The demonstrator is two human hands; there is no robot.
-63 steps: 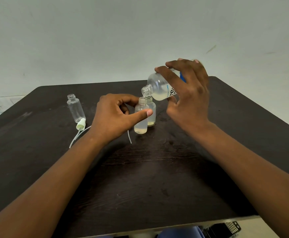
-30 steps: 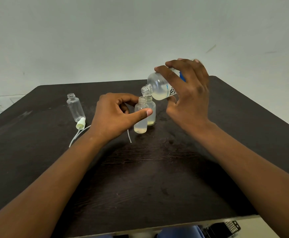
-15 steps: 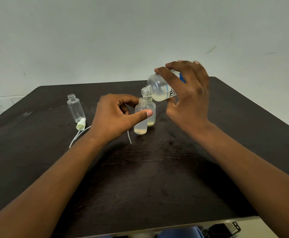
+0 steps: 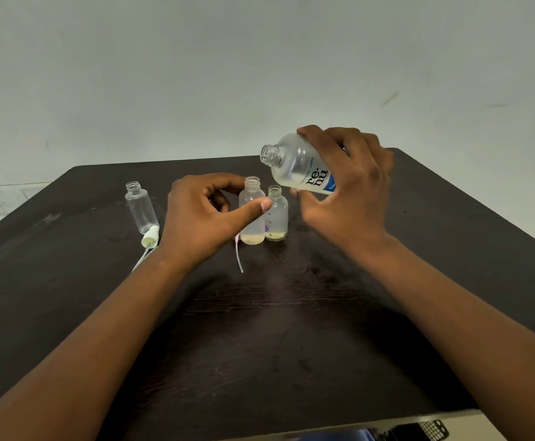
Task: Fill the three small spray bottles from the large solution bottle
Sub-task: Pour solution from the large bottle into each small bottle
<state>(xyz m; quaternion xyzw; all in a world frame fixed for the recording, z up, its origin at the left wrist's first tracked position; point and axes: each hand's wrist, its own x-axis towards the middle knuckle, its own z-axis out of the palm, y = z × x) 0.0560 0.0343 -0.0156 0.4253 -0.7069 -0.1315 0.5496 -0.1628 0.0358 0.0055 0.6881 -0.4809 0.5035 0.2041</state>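
Left hand [image 4: 202,218] pinches the small spray bottle [image 4: 252,214] at desk [image 4: 291,329] centre, steadying it; right hand [image 4: 349,189], at two o'clock, grips the large solution bottle [image 4: 295,167] tilted above; a third bottle [image 4: 140,206] waits at nine o'clock

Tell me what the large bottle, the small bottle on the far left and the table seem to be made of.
Large bottle: probably frosted translucent plastic; hazy wall, moulded screw neck, printed label.
Far-left small bottle: likely clear glossy plastic; the table shows straight through it, threaded neck.
Table: dark wood or wood-look laminate; faint grain streaks and a dull sheen. Which one cannot be told.
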